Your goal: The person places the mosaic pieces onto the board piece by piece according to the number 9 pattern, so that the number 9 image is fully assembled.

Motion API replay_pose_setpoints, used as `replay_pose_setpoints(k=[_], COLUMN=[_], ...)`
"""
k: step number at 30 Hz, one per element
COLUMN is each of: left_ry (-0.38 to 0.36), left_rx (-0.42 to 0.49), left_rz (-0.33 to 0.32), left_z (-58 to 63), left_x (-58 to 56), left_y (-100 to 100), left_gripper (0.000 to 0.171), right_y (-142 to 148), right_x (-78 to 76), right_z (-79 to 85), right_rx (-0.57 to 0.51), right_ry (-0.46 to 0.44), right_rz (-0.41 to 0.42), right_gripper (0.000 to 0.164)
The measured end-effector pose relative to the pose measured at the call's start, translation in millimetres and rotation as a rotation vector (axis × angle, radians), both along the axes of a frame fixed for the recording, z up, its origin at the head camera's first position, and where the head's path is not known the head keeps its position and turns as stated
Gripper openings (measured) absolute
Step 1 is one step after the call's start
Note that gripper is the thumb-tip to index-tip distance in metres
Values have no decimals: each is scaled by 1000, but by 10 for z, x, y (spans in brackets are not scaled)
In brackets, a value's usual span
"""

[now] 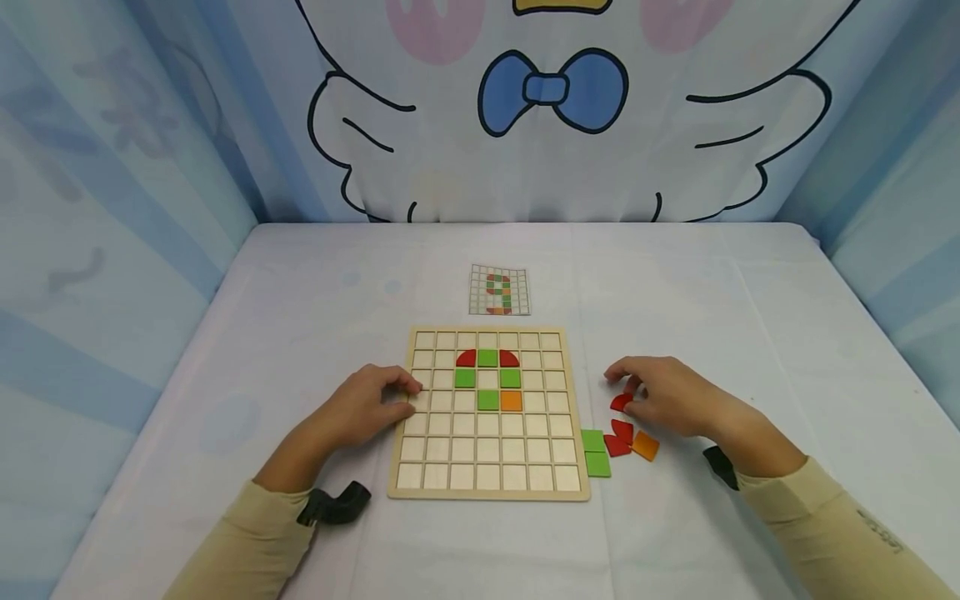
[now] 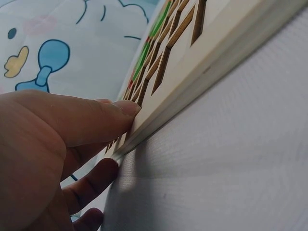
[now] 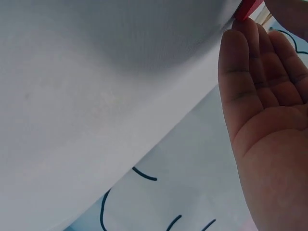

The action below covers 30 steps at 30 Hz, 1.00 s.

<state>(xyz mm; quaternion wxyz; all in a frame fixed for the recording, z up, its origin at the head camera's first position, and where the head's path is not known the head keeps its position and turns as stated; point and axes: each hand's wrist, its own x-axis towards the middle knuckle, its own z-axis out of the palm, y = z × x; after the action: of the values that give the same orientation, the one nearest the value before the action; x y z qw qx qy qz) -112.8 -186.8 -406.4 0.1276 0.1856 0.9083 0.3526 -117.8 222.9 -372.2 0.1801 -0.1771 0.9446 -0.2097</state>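
A wooden grid board (image 1: 487, 493) lies in front of me, with several green squares (image 1: 487, 400), an orange square (image 1: 511, 402) and two red quarter-circle tiles (image 1: 466, 358) in its cells. My left hand (image 1: 367, 398) holds the board's left edge; in the left wrist view its thumb (image 2: 96, 120) lies on the frame and other fingers are by the side. Right of the board, my right hand (image 1: 671, 396) pinches a red quarter-circle tile (image 1: 620, 402) between thumb and fingers. Its red edge (image 3: 246, 8) shows at the fingertips in the right wrist view.
Beside the board's lower right lie two green squares (image 1: 597, 464), two red quarter-circle tiles (image 1: 622, 431) and an orange square (image 1: 645, 446). A small printed pattern card (image 1: 499, 290) lies beyond the board. A printed curtain (image 1: 555, 167) hangs behind the white-covered table (image 1: 315, 275).
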Motion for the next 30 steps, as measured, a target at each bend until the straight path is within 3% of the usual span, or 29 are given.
replay_pose_setpoints(k=[9,30], left_ry=[0,-8], left_rx=[1,-19], left_rz=[-1,13], left_z=[11,6], left_x=[3,-4], left_y=[1,13], left_gripper=[13,12], right_y=[2,-66], right_x=[-25,-72], right_z=[-9,-14], right_rx=[9,-21], right_ry=[57,66], right_rz=[-2,8], right_gripper=[40,36])
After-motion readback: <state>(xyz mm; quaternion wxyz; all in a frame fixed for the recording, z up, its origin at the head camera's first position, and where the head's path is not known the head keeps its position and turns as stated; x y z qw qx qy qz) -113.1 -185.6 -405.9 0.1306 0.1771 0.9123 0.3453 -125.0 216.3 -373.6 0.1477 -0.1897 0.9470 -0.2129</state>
